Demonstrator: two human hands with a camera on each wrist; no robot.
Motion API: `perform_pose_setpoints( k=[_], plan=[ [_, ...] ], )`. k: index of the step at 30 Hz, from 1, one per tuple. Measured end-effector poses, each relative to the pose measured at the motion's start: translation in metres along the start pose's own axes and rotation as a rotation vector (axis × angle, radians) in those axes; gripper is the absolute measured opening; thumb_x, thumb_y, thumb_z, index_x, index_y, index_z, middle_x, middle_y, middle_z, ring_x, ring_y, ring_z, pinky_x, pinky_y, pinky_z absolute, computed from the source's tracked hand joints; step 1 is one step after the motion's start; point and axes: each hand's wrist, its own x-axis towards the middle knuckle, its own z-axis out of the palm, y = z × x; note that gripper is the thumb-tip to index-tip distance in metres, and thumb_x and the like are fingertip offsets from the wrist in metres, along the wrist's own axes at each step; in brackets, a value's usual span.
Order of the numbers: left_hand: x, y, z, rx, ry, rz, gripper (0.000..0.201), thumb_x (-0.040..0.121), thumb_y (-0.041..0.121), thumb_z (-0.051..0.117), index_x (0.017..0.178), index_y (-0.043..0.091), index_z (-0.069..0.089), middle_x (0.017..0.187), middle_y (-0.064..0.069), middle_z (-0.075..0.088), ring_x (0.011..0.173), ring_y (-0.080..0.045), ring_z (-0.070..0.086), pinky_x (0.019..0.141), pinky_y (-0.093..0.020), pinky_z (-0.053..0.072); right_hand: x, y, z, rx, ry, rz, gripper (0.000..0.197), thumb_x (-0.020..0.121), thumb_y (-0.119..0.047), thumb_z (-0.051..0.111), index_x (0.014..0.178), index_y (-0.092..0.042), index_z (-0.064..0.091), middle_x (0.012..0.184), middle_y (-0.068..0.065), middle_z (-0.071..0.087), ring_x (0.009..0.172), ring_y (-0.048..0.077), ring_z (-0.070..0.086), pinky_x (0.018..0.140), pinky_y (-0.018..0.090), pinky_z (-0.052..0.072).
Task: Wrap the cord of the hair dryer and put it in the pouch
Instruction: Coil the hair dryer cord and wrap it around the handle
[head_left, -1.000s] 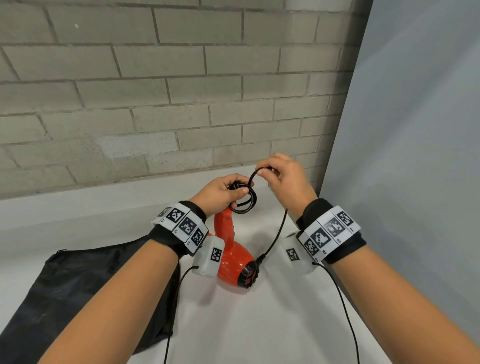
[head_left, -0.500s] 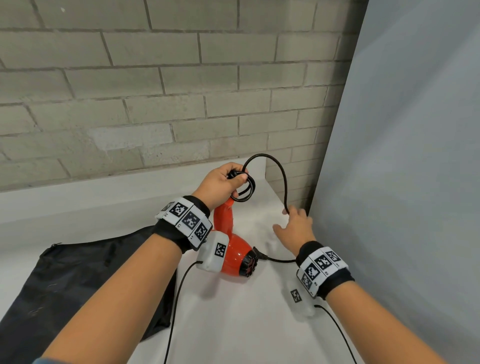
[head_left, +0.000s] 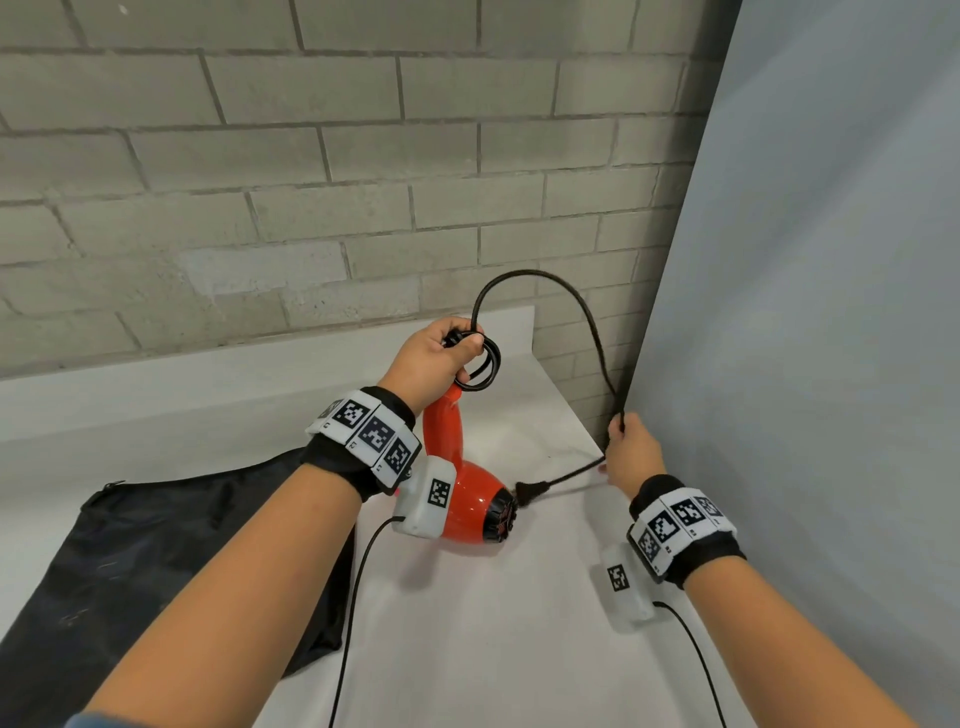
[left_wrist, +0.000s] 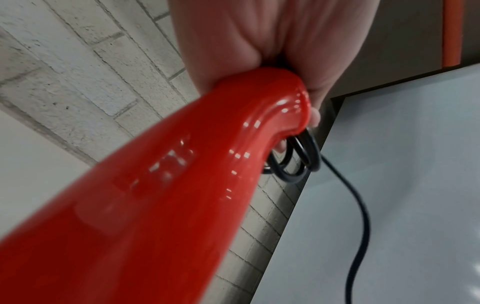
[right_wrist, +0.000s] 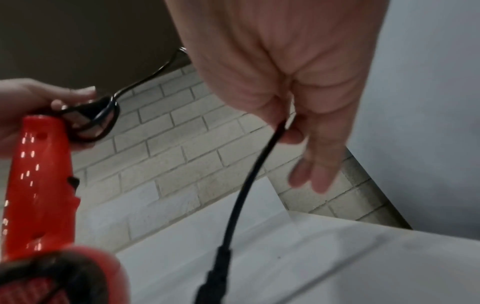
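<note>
A red hair dryer (head_left: 470, 506) stands nose-down on the white table, its handle (left_wrist: 161, 205) pointing up. My left hand (head_left: 434, 358) grips the handle's end together with a few small coils of the black cord (head_left: 485, 364). From there the cord (head_left: 582, 306) arcs up and right, then drops to my right hand (head_left: 631, 447), which pinches it between thumb and fingers (right_wrist: 283, 123) near the plug (head_left: 532, 490). The plug (right_wrist: 214, 273) hangs just above the table beside the dryer's rear grille. The black pouch (head_left: 156, 551) lies flat at the left.
A grey brick wall (head_left: 311, 182) rises behind the table. A pale grey panel (head_left: 831, 312) closes off the right side, close to my right hand. The table's far right corner (head_left: 530, 317) ends beside a gap. Thin black wrist-camera cables (head_left: 358, 597) trail over the table.
My right hand has left the coils, dropped down and right along the cord, and now pinches it near the plug. The free cord stands in a tall arc. My left hand keeps its grip.
</note>
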Motion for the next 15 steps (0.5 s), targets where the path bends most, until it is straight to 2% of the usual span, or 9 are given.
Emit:
perform_pose_setpoints(
  k=[2,3,6,7,9,11,12,13,15],
  plan=[
    [0.002,-0.002,-0.002,-0.008,0.017,-0.006,0.006,0.09,0.02,0.053,0.094,0.024,0.056,0.08,0.004,0.06,0.041,0.003,0.05,0.043,-0.013,0.04,-0.002,-0.007,-0.004,0.247,0.047,-0.002,0.013,0.098,-0.012,0.027,0.095,-0.011,0.04,0.085,0.009,0.049,0.062,0.026,0.056,0.054,0.034,0.049],
    [0.003,-0.003,-0.002,-0.012,0.025,-0.008,0.008,0.09,0.02,0.052,0.097,0.021,0.056,0.08,0.005,0.06,0.041,0.003,0.05,0.042,-0.012,0.04,-0.003,-0.007,-0.005,0.309,0.04,-0.005,0.014,0.098,-0.016,0.027,0.095,-0.012,0.04,0.08,0.006,0.046,0.057,0.022,0.054,0.053,0.033,0.048],
    [0.005,-0.003,-0.004,-0.022,0.045,-0.01,0.015,0.09,0.019,0.052,0.104,0.015,0.056,0.08,0.005,0.06,0.041,0.003,0.05,0.041,-0.012,0.041,-0.006,0.003,-0.001,0.306,-0.076,0.048,0.006,0.094,-0.018,0.042,0.098,-0.014,0.041,0.09,0.009,0.05,0.06,0.019,0.056,0.053,0.032,0.05],
    [0.005,-0.003,-0.004,-0.02,0.047,-0.009,0.015,0.09,0.019,0.052,0.104,0.015,0.056,0.081,0.005,0.06,0.041,0.003,0.05,0.042,-0.012,0.042,-0.006,0.008,0.002,0.277,-0.14,0.108,0.016,0.091,-0.017,0.05,0.103,-0.014,0.04,0.096,0.012,0.052,0.063,0.019,0.055,0.053,0.032,0.049],
    [0.005,-0.003,-0.005,-0.008,0.047,-0.007,0.016,0.09,0.02,0.052,0.105,0.016,0.056,0.081,0.005,0.061,0.041,0.003,0.05,0.045,-0.012,0.043,-0.01,0.012,0.008,0.19,-0.224,0.277,0.05,0.084,-0.02,0.061,0.124,-0.009,0.033,0.113,0.019,0.05,0.078,0.026,0.056,0.056,0.035,0.05],
    [0.005,-0.003,-0.004,-0.002,0.041,-0.011,0.017,0.09,0.021,0.052,0.106,0.016,0.056,0.081,0.006,0.061,0.042,0.003,0.05,0.046,-0.013,0.043,-0.015,0.015,0.014,0.009,-0.101,0.293,0.076,0.08,-0.025,0.066,0.136,-0.008,0.018,0.132,0.022,0.036,0.104,0.036,0.051,0.077,0.043,0.052],
    [0.005,-0.003,-0.004,0.0,0.037,-0.013,0.017,0.09,0.021,0.052,0.106,0.016,0.056,0.081,0.006,0.061,0.042,0.003,0.05,0.046,-0.013,0.043,-0.017,0.014,0.017,-0.044,0.0,0.222,0.074,0.079,-0.023,0.066,0.134,-0.006,0.019,0.134,0.022,0.032,0.11,0.039,0.047,0.086,0.044,0.049],
    [0.004,-0.003,-0.004,0.001,0.036,-0.016,0.018,0.09,0.022,0.052,0.106,0.016,0.056,0.08,0.007,0.061,0.042,0.004,0.05,0.047,-0.013,0.043,-0.019,0.013,0.02,-0.062,0.086,0.116,0.063,0.08,-0.02,0.064,0.128,-0.004,0.026,0.129,0.02,0.035,0.109,0.038,0.047,0.087,0.043,0.047],
    [0.003,-0.003,-0.004,0.001,0.034,-0.022,0.019,0.09,0.023,0.052,0.107,0.015,0.056,0.08,0.008,0.061,0.042,0.004,0.051,0.047,-0.014,0.043,-0.025,0.004,0.024,-0.057,0.084,-0.084,0.033,0.084,-0.015,0.057,0.11,-0.003,0.042,0.11,0.014,0.049,0.095,0.032,0.053,0.078,0.036,0.047]
  ],
)
